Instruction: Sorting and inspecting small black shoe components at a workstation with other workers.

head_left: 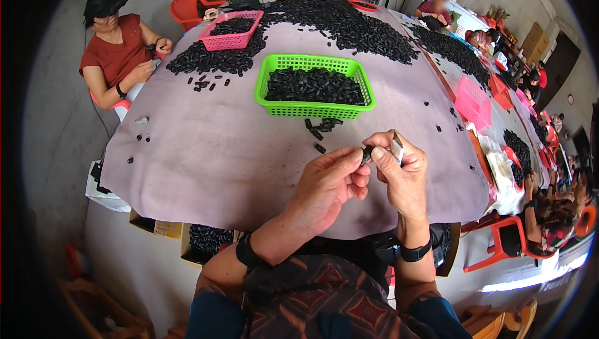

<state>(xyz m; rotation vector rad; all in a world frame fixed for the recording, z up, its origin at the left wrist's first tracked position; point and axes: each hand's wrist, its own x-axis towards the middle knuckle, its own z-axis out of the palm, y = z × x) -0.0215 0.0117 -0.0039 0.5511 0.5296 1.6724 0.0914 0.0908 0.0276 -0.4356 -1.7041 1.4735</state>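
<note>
The left hand [327, 183] pinches a small black plastic piece [367, 153] at its end above the cloth-covered table [206, 152], the right hand [402, 170] gripping a thin tool; it looks light, stiff, easily dropped.

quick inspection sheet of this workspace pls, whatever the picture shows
surface: table under a mauve cloth, smooth, edges hanging over.
job's things: small black part pinched at the fingertips of both hands; green basket of the same black parts just beyond.
clutter: loose black parts by the basket, a big heap further back, pink basket in it.
grippers: left hand and right hand meet on the part; the right also holds a thin pale tool, kind unclear.
cables: nothing seen.
surroundings: person in a red top seated at the table's left; more people at tables to the right; box of black parts under the table.
</note>
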